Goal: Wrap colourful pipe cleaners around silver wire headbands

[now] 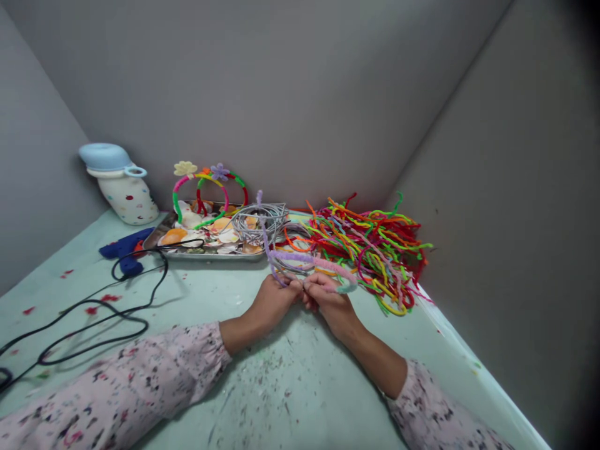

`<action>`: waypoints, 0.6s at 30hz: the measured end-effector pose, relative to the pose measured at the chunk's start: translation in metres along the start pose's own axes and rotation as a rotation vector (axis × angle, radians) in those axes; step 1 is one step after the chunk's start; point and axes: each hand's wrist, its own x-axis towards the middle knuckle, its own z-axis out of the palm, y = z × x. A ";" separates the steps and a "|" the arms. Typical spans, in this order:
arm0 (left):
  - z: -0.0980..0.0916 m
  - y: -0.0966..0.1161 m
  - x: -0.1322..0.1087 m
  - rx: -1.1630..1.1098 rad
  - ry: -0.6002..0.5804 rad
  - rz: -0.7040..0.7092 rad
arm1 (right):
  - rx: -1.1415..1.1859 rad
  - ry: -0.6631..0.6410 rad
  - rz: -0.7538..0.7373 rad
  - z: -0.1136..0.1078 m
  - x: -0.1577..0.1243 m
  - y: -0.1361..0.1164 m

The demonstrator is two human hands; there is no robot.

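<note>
We find left hand and right hand pinching pastel fuzzy-wire loop; tugging could snag grey wire coil, eleven o'clock.

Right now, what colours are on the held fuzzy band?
The fuzzy band is purple, pink and pale green, clearest in the head view.

- Cannot see the pastel stem inside left hand and right hand, in front of the tray's right end.
- Lose the black cord off-picture, left of the tray.
- Lose both sleeves at picture edges, nearer than the tray.
</note>
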 end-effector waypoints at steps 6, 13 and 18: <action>-0.004 -0.006 0.000 0.039 -0.007 0.006 | -0.045 0.039 0.015 0.000 0.001 -0.002; -0.004 -0.010 0.001 0.035 0.012 -0.005 | -0.140 0.074 -0.032 0.001 0.008 0.008; -0.004 -0.013 0.001 0.047 0.054 -0.063 | -0.224 0.099 -0.091 -0.001 0.012 0.014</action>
